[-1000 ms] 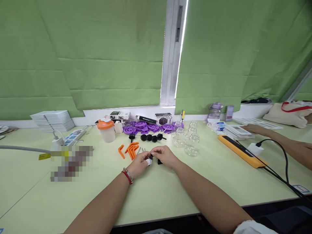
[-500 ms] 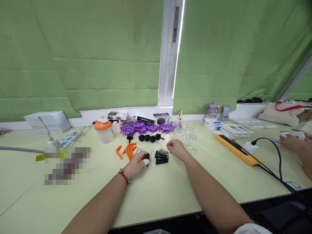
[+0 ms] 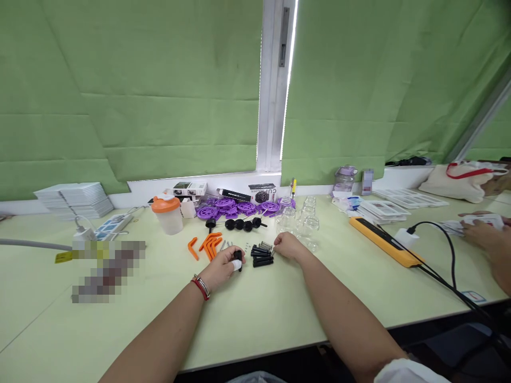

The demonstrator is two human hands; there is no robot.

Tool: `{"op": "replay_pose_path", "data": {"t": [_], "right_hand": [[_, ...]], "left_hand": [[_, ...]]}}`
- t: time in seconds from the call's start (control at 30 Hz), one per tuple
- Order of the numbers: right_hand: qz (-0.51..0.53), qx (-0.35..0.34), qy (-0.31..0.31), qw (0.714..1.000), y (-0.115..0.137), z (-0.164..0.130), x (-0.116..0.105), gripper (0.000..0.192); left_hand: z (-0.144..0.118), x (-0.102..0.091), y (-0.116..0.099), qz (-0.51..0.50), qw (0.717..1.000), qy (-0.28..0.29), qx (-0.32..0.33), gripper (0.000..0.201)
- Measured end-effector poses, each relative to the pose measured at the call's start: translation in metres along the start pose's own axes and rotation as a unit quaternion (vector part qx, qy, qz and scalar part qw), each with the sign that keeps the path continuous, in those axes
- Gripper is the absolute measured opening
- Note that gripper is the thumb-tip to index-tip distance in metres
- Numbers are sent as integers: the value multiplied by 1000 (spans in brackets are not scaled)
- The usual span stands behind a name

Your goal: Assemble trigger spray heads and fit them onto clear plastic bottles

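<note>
your left hand (image 3: 220, 267) has its thumb and fingers clamped on a small black part (image 3: 238, 260), its long axis running roughly twelve to six o'clock; a white wrap (image 3: 237, 265) covers the thumb. your right hand (image 3: 290, 248) has its thumb and forefinger bent toward each other, pointing to nine o'clock; whether they close on anything cannot be told. just beside those right fingertips, at nine o'clock, lie small metal springs (image 3: 265, 246), nearer to your right hand than to your left; whether they touch cannot be told either. at eight o'clock from the same fingertips, black tubes (image 3: 263, 262) lie with their long axes roughly nine to three; from the held part they sit at three o'clock, apart from it. farther out, orange bent pieces (image 3: 211, 246) lie at ten o'clock from the held part, black round-ended parts (image 3: 239, 225) at twelve, and clear glass vessels (image 3: 310, 226) at one o'clock from your right hand.
</note>
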State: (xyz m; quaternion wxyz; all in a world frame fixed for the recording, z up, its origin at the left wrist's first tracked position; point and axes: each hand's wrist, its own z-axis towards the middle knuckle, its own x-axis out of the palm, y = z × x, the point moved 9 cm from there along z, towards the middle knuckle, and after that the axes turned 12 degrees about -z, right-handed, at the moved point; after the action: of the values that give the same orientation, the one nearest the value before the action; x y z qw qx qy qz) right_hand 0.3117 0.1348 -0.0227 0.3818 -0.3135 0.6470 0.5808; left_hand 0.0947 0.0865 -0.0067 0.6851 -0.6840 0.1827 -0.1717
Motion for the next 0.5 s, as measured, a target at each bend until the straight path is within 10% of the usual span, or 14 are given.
{"op": "replay_pose_path", "data": {"t": [0.5], "right_hand": [[-14,-4,6,1000,-5,0,-6,7]], "left_hand": [[-1,0,2,7,1000,19,-1,24]]}}
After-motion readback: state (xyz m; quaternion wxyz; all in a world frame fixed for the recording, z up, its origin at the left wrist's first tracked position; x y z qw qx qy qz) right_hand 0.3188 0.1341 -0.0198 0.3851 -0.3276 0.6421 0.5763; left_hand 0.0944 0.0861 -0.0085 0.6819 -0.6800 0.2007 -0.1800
